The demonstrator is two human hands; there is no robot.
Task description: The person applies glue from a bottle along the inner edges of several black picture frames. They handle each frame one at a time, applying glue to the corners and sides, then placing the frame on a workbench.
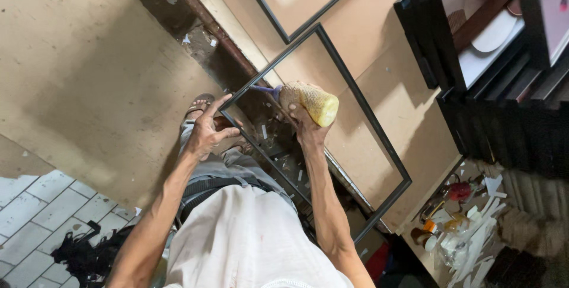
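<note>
A thin black rectangular frame (379,140) holding a pane of glass leans against a tan board. My right hand (305,125) grips a yellow sponge (311,103) wrapped in netting and presses it on the glass near the frame's upper left corner. A small purple object (264,89) pokes out beside the sponge. With fingers spread, my left hand (207,129) rests on the frame's left edge, steadying it.
My sandalled foot (198,107) stands on the tan floor below. More black frames (450,39) are stacked at the upper right. Bottles, tubes and white scraps (462,217) lie at the lower right. A black rag (83,252) lies on the white tiles.
</note>
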